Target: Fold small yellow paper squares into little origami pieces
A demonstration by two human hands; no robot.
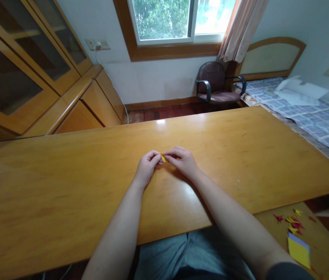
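A small folded piece of yellow paper (163,158) is held just above the wooden table, between my two hands. My left hand (148,165) pinches its left side with thumb and forefinger, the other fingers curled beneath. From the right, my right hand (183,160) has thumb and fingertips closed on the other side of the paper. Fingers cover much of the paper, so its exact folded shape cannot be made out.
The wooden table (65,186) spans the view. At lower right, a lower surface (272,223) bears several small red and yellow folded paper pieces (294,221) and a stack of yellow paper (298,251). Beyond stand an armchair (213,79), a bed (321,116) and a glass-doored cabinet (47,81).
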